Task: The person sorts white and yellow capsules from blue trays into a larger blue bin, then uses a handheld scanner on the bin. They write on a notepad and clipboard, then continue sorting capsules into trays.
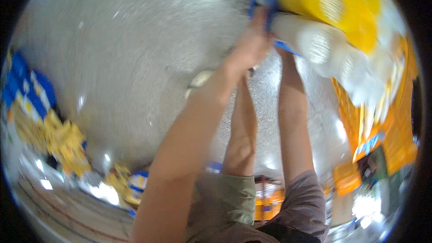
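Observation:
My left forearm reaches up from the lower edge, and my left hand (252,43) is at the top middle, closed against the edge of a blue object (272,11). Motion blur hides the object's exact kind and how the fingers sit on it. Right beside this hand are large rounded white containers (312,40), with a yellow container (321,0) above them. White rounded parts show beyond the blue edge too. My right hand does not show; the white containers may hide it.
My bare legs (243,139) stand below on a shiny grey floor (121,54). A pale shoe-like shape (200,79) lies left of them. Blue and yellow packages (29,85) line the left rim. Orange packaging (400,139) hangs at the right.

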Demonstrator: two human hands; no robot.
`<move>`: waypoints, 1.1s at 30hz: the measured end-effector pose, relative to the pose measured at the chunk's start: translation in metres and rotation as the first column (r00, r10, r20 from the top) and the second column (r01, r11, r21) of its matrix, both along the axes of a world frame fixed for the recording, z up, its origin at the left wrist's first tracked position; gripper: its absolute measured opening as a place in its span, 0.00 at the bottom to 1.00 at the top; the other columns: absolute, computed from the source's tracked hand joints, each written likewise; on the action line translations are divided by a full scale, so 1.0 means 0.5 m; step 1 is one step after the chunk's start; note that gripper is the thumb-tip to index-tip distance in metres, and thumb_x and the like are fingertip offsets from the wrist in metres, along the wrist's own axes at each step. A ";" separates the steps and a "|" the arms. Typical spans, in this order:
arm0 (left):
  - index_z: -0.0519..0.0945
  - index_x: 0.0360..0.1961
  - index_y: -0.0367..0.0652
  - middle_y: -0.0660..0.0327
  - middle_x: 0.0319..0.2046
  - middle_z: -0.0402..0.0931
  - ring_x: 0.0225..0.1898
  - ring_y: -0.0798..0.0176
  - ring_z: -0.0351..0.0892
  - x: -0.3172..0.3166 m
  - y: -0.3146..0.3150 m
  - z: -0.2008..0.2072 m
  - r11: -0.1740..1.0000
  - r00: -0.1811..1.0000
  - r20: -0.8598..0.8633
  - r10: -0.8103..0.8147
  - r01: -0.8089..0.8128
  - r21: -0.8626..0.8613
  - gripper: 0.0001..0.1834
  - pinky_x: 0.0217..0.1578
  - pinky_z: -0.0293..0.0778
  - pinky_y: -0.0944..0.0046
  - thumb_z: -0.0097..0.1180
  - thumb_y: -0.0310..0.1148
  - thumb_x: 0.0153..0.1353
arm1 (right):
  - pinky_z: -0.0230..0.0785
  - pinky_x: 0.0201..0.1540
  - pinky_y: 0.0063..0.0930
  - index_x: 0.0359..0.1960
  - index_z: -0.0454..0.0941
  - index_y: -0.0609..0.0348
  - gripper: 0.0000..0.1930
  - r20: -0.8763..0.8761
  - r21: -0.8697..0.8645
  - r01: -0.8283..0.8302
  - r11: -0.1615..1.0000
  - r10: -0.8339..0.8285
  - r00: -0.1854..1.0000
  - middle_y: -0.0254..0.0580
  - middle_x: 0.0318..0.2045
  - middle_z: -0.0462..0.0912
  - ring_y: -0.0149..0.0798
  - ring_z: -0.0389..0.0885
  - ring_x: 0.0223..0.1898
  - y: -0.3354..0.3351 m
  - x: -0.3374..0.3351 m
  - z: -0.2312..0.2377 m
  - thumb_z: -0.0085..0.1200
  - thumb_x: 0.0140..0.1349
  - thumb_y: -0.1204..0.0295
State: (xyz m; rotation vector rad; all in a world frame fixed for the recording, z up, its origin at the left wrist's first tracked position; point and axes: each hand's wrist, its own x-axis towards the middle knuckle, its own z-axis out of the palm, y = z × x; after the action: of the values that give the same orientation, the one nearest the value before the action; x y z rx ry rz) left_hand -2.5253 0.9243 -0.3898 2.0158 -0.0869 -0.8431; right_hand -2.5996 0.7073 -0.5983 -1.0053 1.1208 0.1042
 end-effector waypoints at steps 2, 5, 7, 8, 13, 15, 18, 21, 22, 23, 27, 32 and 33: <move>0.51 0.67 0.32 0.34 0.61 0.62 0.58 0.36 0.69 -0.052 0.033 0.019 1.000 0.996 0.093 0.003 0.000 -0.030 0.36 0.60 0.64 0.47 0.51 0.33 0.63 | 0.74 0.36 0.41 0.48 0.75 0.63 0.16 -0.010 -0.013 0.068 0.998 -0.068 0.998 0.51 0.42 0.80 0.46 0.80 0.40 0.059 -0.076 -0.002 0.52 0.58 0.74; 0.61 0.63 0.35 0.38 0.56 0.69 0.57 0.41 0.71 -0.111 0.067 0.010 0.996 0.987 0.146 -0.071 0.062 0.064 0.28 0.58 0.67 0.52 0.48 0.31 0.63 | 0.75 0.35 0.41 0.49 0.75 0.63 0.16 -0.048 -0.027 0.147 0.989 -0.148 0.988 0.51 0.43 0.80 0.47 0.81 0.40 0.152 -0.181 -0.009 0.53 0.58 0.74; 0.73 0.55 0.31 0.50 0.55 0.72 0.53 0.57 0.71 -0.167 0.117 0.008 1.000 1.000 -0.025 0.000 0.000 -0.008 0.19 0.57 0.63 0.61 0.48 0.33 0.67 | 0.76 0.34 0.41 0.50 0.74 0.63 0.17 -0.079 -0.033 0.179 0.983 -0.181 0.980 0.52 0.43 0.81 0.47 0.81 0.40 0.206 -0.242 -0.016 0.53 0.58 0.74; 0.73 0.54 0.29 0.53 0.54 0.72 0.54 0.60 0.69 -0.176 0.138 -0.002 0.999 0.999 -0.039 -0.027 0.026 -0.037 0.20 0.56 0.62 0.63 0.49 0.32 0.66 | 0.76 0.33 0.41 0.50 0.74 0.63 0.17 -0.094 -0.031 0.190 0.981 -0.192 0.977 0.52 0.43 0.81 0.47 0.81 0.40 0.235 -0.270 -0.018 0.53 0.58 0.74; 0.71 0.54 0.30 0.57 0.51 0.69 0.52 0.64 0.66 -0.297 0.213 -0.008 0.989 0.979 -0.180 0.096 -0.114 -0.097 0.19 0.56 0.61 0.66 0.48 0.30 0.66 | 0.78 0.31 0.40 0.51 0.74 0.63 0.18 -0.108 -0.039 0.219 0.975 -0.222 0.969 0.52 0.44 0.81 0.48 0.82 0.39 0.307 -0.366 -0.050 0.54 0.57 0.73; 0.69 0.56 0.30 0.56 0.54 0.67 0.55 0.63 0.65 -0.359 0.223 -0.006 0.985 0.976 -0.186 0.117 -0.138 -0.106 0.19 0.58 0.60 0.64 0.47 0.30 0.67 | 0.78 0.30 0.40 0.51 0.74 0.63 0.19 -0.101 -0.045 0.221 0.974 -0.224 0.969 0.53 0.44 0.81 0.48 0.82 0.39 0.323 -0.404 -0.062 0.54 0.57 0.73; 0.66 0.61 0.30 0.55 0.60 0.64 0.61 0.60 0.61 -0.447 0.257 0.010 0.991 0.956 -0.271 0.115 -0.131 -0.041 0.22 0.63 0.57 0.58 0.46 0.30 0.69 | 0.79 0.28 0.40 0.52 0.74 0.63 0.20 -0.096 -0.041 0.240 0.970 -0.243 0.965 0.53 0.44 0.81 0.48 0.82 0.39 0.354 -0.481 -0.061 0.55 0.57 0.72; 0.64 0.63 0.31 0.55 0.62 0.61 0.63 0.59 0.58 -0.522 0.321 0.041 0.998 0.942 -0.330 0.067 -0.056 0.042 0.24 0.64 0.54 0.56 0.46 0.31 0.68 | 0.79 0.30 0.40 0.51 0.74 0.66 0.20 -0.038 0.000 0.287 0.958 -0.287 0.957 0.53 0.43 0.81 0.49 0.82 0.40 0.421 -0.575 -0.033 0.56 0.57 0.71; 0.63 0.63 0.31 0.55 0.63 0.61 0.64 0.59 0.57 -0.558 0.334 0.053 0.999 0.942 -0.333 0.039 -0.033 0.023 0.24 0.65 0.53 0.55 0.47 0.31 0.68 | 0.79 0.31 0.39 0.50 0.74 0.67 0.20 -0.062 -0.022 0.340 0.940 -0.340 0.938 0.53 0.42 0.82 0.49 0.82 0.40 0.442 -0.606 -0.019 0.56 0.57 0.70; 0.63 0.63 0.32 0.55 0.63 0.60 0.64 0.58 0.56 -0.594 0.348 0.062 1.000 0.939 -0.345 0.006 -0.015 -0.022 0.25 0.65 0.52 0.54 0.47 0.31 0.68 | 0.78 0.38 0.39 0.51 0.74 0.67 0.22 -0.071 -0.013 0.263 0.965 -0.263 0.962 0.56 0.44 0.82 0.50 0.81 0.45 0.452 -0.653 -0.007 0.58 0.57 0.67; 0.61 0.63 0.32 0.55 0.63 0.59 0.65 0.57 0.56 -0.715 0.416 0.090 0.994 0.929 -0.357 -0.094 0.106 0.014 0.25 0.66 0.51 0.52 0.47 0.30 0.68 | 0.77 0.32 0.36 0.53 0.72 0.66 0.24 -0.130 -0.166 0.299 0.940 -0.321 0.938 0.54 0.39 0.82 0.44 0.82 0.31 0.539 -0.787 0.057 0.56 0.56 0.67; 0.61 0.63 0.32 0.54 0.63 0.59 0.63 0.56 0.58 -0.876 0.580 0.048 0.954 0.879 -0.385 -0.280 0.208 -0.218 0.26 0.67 0.52 0.55 0.49 0.25 0.66 | 0.73 0.48 0.39 0.57 0.70 0.64 0.25 -0.171 -0.113 0.414 0.903 -0.428 0.887 0.60 0.47 0.80 0.53 0.80 0.46 0.695 -1.004 0.107 0.54 0.58 0.66; 0.61 0.63 0.32 0.54 0.62 0.60 0.63 0.56 0.60 -0.907 0.614 0.033 0.968 0.887 -0.389 -0.249 0.213 -0.132 0.26 0.66 0.55 0.54 0.49 0.25 0.66 | 0.72 0.50 0.40 0.56 0.71 0.64 0.25 -0.159 -0.108 0.447 0.888 -0.459 0.874 0.60 0.48 0.79 0.54 0.79 0.48 0.730 -1.045 0.100 0.54 0.58 0.66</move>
State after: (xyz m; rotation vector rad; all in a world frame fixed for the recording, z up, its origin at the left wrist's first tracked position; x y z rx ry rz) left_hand -2.9787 1.2312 -0.3735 1.7330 -0.1281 -1.3713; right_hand -3.1221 1.0724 -0.5482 -0.7775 1.5113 -0.2283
